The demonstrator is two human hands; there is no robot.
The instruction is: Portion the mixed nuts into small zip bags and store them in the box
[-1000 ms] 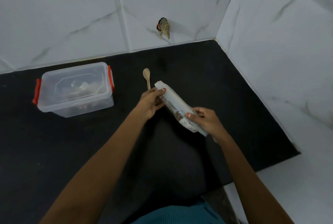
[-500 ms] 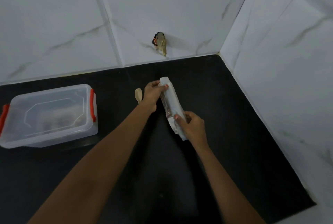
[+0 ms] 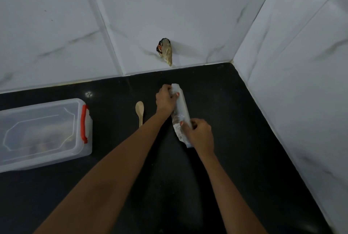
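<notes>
i saw the rolled bag (image 3: 181,108) held over the bench (image 3: 244,158) centre, left hand (image 3: 165,102) pinching its 12 o'clock end and right hand (image 3: 199,135) its 6 o'clock end, closed box (image 3: 56,158) at 9 o'clock; i judged unrolling it open was next.

Counted: 1 lidded plastic box (image 3: 43,132); 1 wooden spoon (image 3: 140,111); 1 plastic bag (image 3: 181,115); 2 hands: left hand (image 3: 165,100), right hand (image 3: 199,135).

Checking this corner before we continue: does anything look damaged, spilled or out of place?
Yes: a ragged dark and tan lump sticks out of the back wall tile just above the countertop, like a stuffed hole; what it is I cannot tell. Nothing looks spilled.
</notes>
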